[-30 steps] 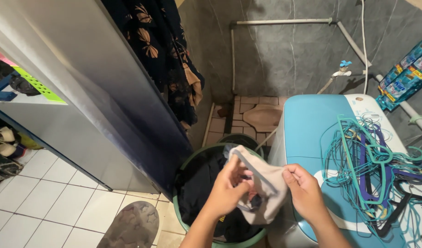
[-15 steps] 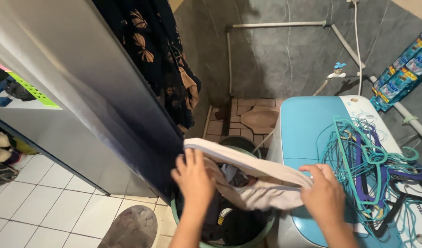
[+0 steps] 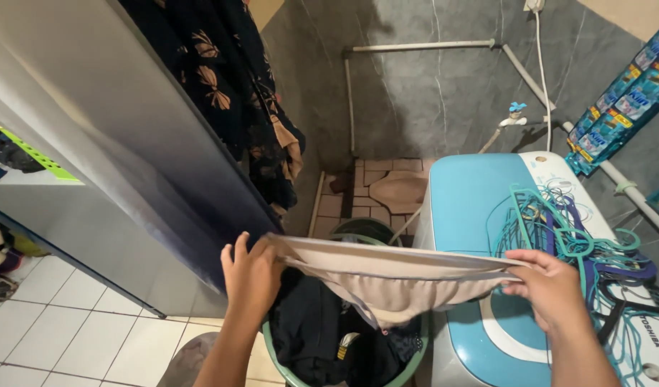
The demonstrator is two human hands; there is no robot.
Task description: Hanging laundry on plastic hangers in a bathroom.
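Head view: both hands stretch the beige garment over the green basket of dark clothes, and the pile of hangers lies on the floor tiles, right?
Not quite. In the head view the hangers lie on the washing machine lid, not the floor. The rest holds: left hand and right hand stretch the beige garment over the green basket.

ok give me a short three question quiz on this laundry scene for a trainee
1. True or false: both hands stretch the beige cloth garment above the green round plastic basket.
2. What lies piled on the blue and white washing machine? A hangers, B towels, C shoes
3. Which hand is nearer the machine?

Key: 1 true. 2 A, the tangled teal and purple plastic hangers. 3 the right hand; the left hand is by the grey panel.
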